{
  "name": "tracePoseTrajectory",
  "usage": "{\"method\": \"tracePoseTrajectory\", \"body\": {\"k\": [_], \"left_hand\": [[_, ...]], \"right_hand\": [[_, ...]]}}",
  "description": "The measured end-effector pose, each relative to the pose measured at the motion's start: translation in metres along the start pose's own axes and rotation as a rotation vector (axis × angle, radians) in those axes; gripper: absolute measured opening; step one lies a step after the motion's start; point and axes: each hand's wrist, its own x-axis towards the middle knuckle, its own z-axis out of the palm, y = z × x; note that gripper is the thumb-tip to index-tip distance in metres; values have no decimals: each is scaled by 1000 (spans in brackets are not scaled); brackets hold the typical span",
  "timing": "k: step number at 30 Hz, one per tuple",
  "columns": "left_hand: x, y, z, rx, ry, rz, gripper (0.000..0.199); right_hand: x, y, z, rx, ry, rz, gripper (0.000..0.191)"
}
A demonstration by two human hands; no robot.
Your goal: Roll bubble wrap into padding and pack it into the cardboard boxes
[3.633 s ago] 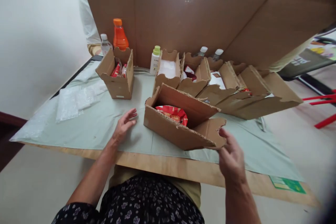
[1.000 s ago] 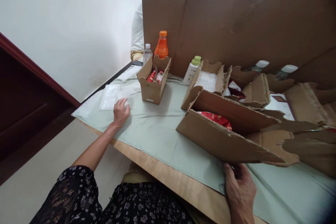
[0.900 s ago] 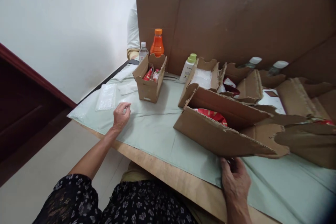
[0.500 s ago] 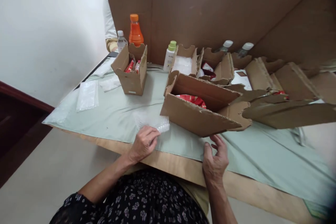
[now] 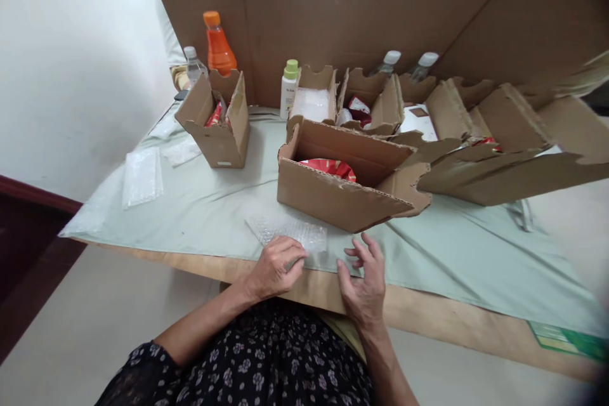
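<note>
My left hand [image 5: 280, 266] is closed on the near edge of a clear bubble wrap bag [image 5: 297, 231], which lies on the pale green cloth [image 5: 209, 222] close to the table's front edge. My right hand [image 5: 364, 279] is to the right of the bag, fingers apart and slightly curled, with nothing in it. Just beyond both hands stands a long open cardboard box [image 5: 328, 203]. Inside that box shows a red packet [image 5: 328, 169]; its lower part is hidden by the box wall.
A smaller cardboard box [image 5: 223, 146] with red packets stands at left, an orange bottle [image 5: 219, 47] behind it. More bubble wrap [image 5: 143, 177] lies further left. Several open boxes [image 5: 459, 117] line the back and right, beside a white bottle with a green cap [image 5: 288, 90].
My left hand has moved right with the bubble wrap bag, which shows further from the left box. My right hand has drawn back from the long box and spread its fingers. The view has shifted.
</note>
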Motion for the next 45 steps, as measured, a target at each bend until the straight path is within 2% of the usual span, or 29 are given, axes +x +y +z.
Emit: {"method": "tracePoseTrajectory", "body": {"k": [2,6,8,14,20,33,40,45], "left_hand": [[-1,1,2,-19,-23,4,16],[-3,1,5,-41,-36,-21,19],[-4,-1,6,-55,-25,-42,19],[-8,-6,8,-92,-2,-91,20],[-8,-3,10,-147,-7,-116,21],[-15,-5,15,-148,5,-106,21],[-10,-8,14,-137,1,-94,18],[-6,-13,15,-162,-16,-113,17]], "right_hand": [[0,-4,2,25,-49,-19,47],[1,-10,8,55,-242,-122,30],[0,-12,12,22,-264,-163,26],[-5,-10,19,5,-272,-108,24],[-2,-10,23,-41,-282,-73,21],[1,-14,27,-18,-283,-25,19],[23,-10,25,12,-291,51,21],[50,-12,25,-59,-215,144,29]]}}
